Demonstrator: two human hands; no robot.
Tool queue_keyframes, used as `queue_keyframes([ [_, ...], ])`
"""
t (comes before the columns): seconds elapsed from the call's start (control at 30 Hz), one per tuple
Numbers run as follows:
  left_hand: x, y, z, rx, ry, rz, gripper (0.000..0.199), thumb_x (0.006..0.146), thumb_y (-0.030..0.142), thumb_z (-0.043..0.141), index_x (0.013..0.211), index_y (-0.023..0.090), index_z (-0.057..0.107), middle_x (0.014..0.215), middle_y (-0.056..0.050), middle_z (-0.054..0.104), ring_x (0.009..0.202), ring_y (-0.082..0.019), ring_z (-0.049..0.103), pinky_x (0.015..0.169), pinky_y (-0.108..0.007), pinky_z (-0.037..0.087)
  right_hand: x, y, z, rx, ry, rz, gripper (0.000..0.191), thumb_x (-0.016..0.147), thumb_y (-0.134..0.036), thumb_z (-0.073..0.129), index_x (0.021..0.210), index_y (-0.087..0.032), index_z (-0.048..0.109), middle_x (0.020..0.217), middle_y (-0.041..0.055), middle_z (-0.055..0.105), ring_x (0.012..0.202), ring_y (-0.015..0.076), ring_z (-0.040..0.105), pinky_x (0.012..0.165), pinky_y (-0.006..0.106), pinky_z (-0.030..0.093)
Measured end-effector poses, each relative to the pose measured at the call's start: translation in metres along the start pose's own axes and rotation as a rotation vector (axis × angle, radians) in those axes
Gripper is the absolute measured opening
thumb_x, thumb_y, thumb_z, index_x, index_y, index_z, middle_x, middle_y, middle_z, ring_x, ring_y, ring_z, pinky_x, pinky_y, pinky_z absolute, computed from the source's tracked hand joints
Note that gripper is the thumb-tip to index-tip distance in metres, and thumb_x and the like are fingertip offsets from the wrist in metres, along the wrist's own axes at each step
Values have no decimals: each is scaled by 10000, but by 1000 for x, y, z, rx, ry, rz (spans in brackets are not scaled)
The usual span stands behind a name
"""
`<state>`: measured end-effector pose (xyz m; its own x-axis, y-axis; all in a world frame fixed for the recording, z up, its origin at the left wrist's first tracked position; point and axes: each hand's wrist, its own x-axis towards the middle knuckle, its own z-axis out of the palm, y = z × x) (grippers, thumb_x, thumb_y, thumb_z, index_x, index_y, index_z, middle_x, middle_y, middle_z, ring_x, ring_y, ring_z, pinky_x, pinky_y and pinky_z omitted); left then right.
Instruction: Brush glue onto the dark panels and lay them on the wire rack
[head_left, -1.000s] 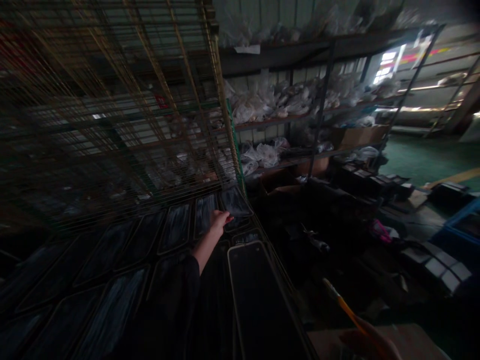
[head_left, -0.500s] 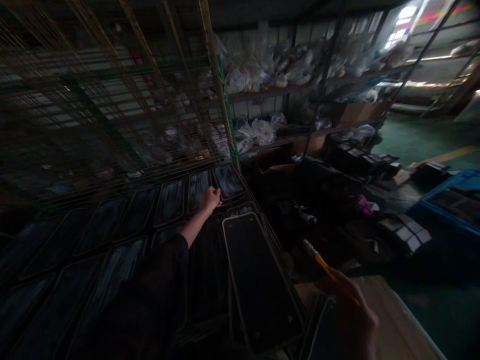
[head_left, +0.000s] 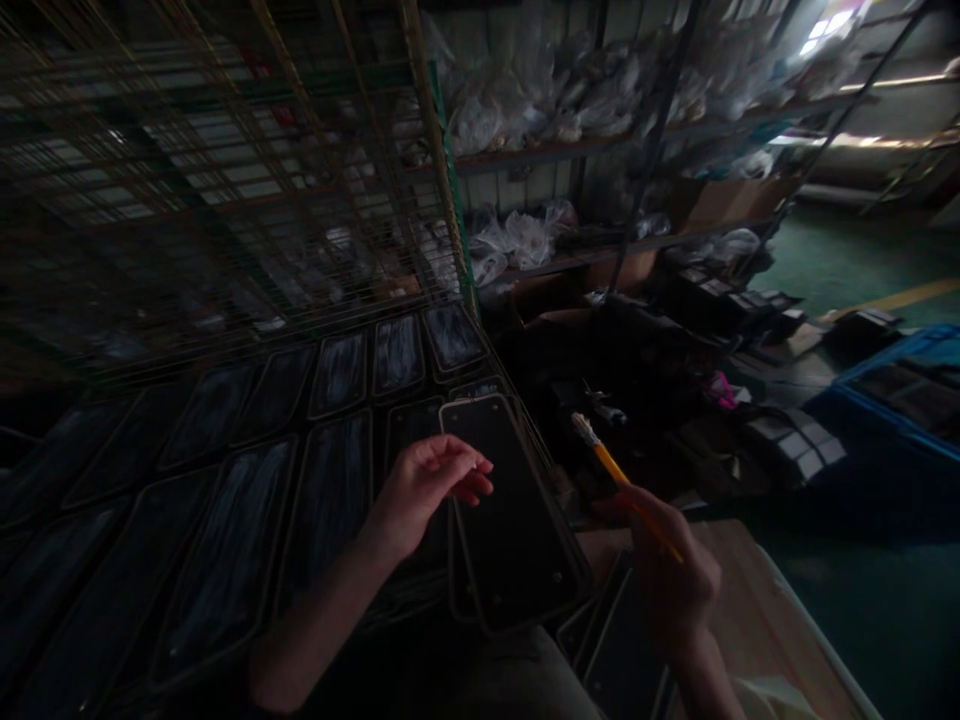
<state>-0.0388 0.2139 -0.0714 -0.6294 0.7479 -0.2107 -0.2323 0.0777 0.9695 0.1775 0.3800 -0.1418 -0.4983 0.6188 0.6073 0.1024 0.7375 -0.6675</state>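
My left hand (head_left: 431, 485) hovers by the left edge of a dark rounded panel (head_left: 517, 510), its fingers pinched together; a tiny pale bit shows at the fingertips, too small to name. In my right hand (head_left: 675, 570) is a brush (head_left: 611, 465) with an orange handle, its pale bristles pointing up and left. The dark panel lies over another one, with small round studs near its corners. Rows of similar panels, some with whitish streaks (head_left: 229, 545), spread out to the left.
A wire mesh rack (head_left: 225, 190) rises behind the panels. Shelves with plastic bags (head_left: 525, 240) stand beyond. At the right are a wooden board (head_left: 780, 610), a blue crate (head_left: 877, 400) and stacked dark bundles (head_left: 795, 445).
My left hand has come back from the far row of panels to the near dark panel. My right hand with the brush has shifted a little left and up.
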Motion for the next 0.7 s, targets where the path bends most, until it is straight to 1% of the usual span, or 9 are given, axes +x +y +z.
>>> queue_keyframes([
  [0.07,-15,-15,4,-22,33,-13,183,860,307,631,859,127,664,914,-98,725,723,-174,703,569,-229,548,0,-5,1,0,-41,-19,292,944,-149,539,1207,-257,605,884,-1,740,781,156,710,664,237,560],
  [0.17,-35,-36,4,-62,83,-67,194,882,316,603,889,128,652,922,-98,719,748,-182,708,591,-237,555,-5,-5,-1,13,-57,-25,307,949,-133,529,1222,-258,592,904,-2,732,804,143,705,683,225,554],
  [0.23,-46,-49,1,-104,113,-102,200,889,317,591,919,127,643,924,-99,718,755,-187,711,598,-242,558,-8,-2,-3,13,-71,-26,322,954,-125,519,1240,-259,581,924,1,727,832,138,701,707,223,552],
  [0.4,-68,-77,-2,-196,195,-169,236,885,305,589,1004,105,626,846,-84,709,668,-175,696,548,-237,536,-24,13,-2,-19,-181,8,348,976,-137,475,1289,-266,554,1013,16,721,910,139,698,767,235,554],
  [0.43,-71,-80,-2,-209,207,-180,255,889,301,582,1036,97,622,866,-93,713,677,-175,697,561,-239,540,-28,15,-1,-26,-197,16,351,980,-141,467,1295,-270,550,1020,14,720,909,135,699,769,233,554],
  [0.5,-75,-84,-1,-240,216,-195,293,899,294,562,1098,85,608,951,-124,719,756,-191,710,631,-257,563,-35,18,0,-37,-218,25,351,985,-151,460,1303,-274,545,1027,12,720,904,130,699,765,228,556],
  [0.6,-79,-85,2,-254,211,-202,312,908,315,554,1117,90,607,1037,-142,713,877,-215,711,728,-289,576,-42,20,0,-36,-227,28,355,985,-158,461,1313,-271,537,1039,14,722,921,128,698,775,222,560],
  [0.63,-80,-86,3,-238,217,-202,304,907,336,562,1085,96,618,1016,-132,716,865,-210,710,718,-286,574,-43,20,0,-32,-229,32,357,984,-157,456,1314,-267,535,1047,17,722,927,129,698,784,224,562],
  [0.7,-82,-87,4,-172,245,-194,289,885,382,606,987,113,637,912,-89,718,758,-174,697,630,-253,548,-44,21,0,-26,-236,43,357,983,-156,440,1312,-256,536,1057,25,722,934,137,699,801,239,568],
])
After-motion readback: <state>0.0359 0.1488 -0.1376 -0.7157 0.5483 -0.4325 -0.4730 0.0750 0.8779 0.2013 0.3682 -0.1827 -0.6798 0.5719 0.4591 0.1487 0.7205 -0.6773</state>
